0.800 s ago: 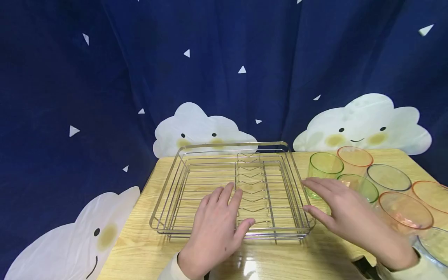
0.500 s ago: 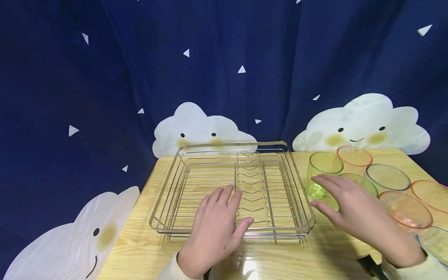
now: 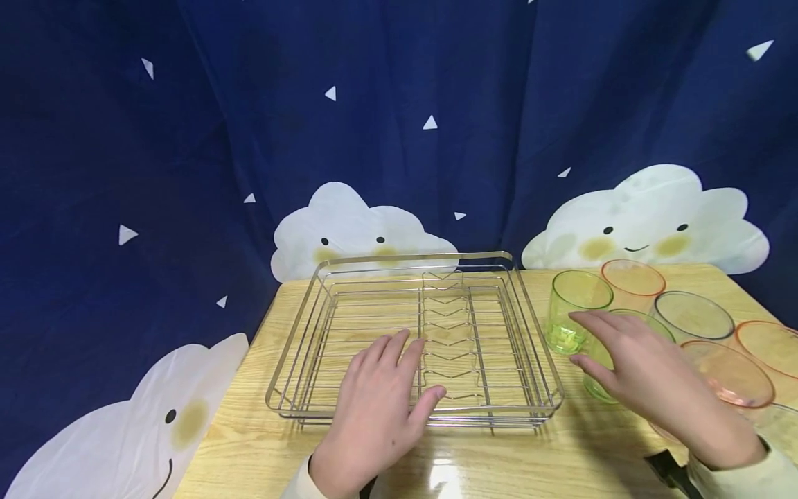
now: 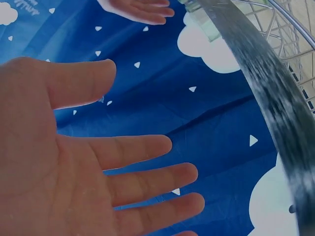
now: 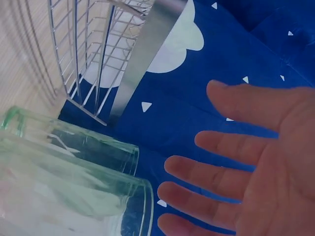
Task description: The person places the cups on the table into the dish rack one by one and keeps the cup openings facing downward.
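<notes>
My left hand (image 3: pixel 377 409) hovers with spread fingers over the front of a metal wire dish rack (image 3: pixel 374 326). In the left wrist view its palm (image 4: pixel 29 172) shows nothing held. To the right, my right hand (image 3: pixel 648 374) extends over a green-rimmed glass (image 3: pixel 600 378), partly hiding it. Just behind its fingertips stands a taller-looking green glass (image 3: pixel 576 298). The right wrist view shows the right hand (image 5: pixel 266 172) with fingers apart and holding nothing, above and beside the green glasses (image 5: pixel 98 182).
More clear glasses stand at the right: orange-rimmed ones (image 3: pixel 726 374), a blue-rimmed one (image 3: pixel 693 315) and a red-rimmed one (image 3: pixel 632 277). All are on a wood-grain table (image 3: pixel 237 443). A dark blue curtain (image 3: pixel 374 104) with clouds hangs behind.
My right hand has moved rightward from the rack's right edge to over the nearer green glass. The left hand has shifted slightly left; rack and glasses stay in place.
</notes>
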`<state>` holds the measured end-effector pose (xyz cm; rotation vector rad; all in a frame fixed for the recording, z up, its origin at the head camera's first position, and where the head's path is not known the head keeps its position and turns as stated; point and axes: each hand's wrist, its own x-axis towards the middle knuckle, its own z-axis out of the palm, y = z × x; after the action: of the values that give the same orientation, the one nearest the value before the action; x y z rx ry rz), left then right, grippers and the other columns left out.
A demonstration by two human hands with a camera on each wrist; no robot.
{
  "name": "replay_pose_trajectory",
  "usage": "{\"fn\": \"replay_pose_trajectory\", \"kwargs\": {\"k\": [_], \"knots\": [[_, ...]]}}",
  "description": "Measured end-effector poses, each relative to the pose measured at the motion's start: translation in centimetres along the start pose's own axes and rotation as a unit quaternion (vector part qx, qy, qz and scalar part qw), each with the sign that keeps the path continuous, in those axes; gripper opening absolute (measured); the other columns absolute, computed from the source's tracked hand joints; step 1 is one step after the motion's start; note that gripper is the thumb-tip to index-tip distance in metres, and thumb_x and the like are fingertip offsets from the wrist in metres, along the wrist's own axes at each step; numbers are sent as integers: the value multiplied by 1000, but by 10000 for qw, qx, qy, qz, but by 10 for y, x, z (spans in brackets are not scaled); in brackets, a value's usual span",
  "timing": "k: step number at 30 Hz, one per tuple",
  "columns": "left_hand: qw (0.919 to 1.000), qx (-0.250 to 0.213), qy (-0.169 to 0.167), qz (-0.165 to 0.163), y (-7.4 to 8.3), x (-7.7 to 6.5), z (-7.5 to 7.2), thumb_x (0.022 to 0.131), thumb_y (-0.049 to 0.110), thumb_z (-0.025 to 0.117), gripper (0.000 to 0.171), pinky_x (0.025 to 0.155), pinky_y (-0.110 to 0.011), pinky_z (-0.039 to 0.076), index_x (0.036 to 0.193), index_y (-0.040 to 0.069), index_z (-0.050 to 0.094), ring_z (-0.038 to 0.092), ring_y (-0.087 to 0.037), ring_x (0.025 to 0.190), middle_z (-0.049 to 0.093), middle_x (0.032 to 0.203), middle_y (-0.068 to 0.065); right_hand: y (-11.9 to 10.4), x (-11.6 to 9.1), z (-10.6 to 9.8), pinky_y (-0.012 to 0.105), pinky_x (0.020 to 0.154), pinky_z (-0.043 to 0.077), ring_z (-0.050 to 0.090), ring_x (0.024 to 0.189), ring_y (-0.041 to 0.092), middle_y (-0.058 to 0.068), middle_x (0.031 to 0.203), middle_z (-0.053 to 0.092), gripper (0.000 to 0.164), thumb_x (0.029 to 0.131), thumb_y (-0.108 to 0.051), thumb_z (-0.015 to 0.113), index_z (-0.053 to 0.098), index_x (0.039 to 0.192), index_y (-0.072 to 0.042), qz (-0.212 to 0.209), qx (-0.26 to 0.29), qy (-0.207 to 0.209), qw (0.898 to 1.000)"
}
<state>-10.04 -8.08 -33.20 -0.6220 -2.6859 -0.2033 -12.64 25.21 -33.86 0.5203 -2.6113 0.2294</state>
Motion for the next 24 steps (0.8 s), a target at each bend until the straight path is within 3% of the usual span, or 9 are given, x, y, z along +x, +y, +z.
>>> {"fn": "replay_pose_trajectory", "kwargs": {"k": [24], "knots": [[9999,-81,4,-71,-1,2,1,91,58,58,65,107,-49,45,139,14,55,56,-32,129,58,141,-10,12,-6,4,64,89,47,60,109,49,27,119,67,60,71,-19,84,63,125,-3,150,-36,-110,9998]]}}
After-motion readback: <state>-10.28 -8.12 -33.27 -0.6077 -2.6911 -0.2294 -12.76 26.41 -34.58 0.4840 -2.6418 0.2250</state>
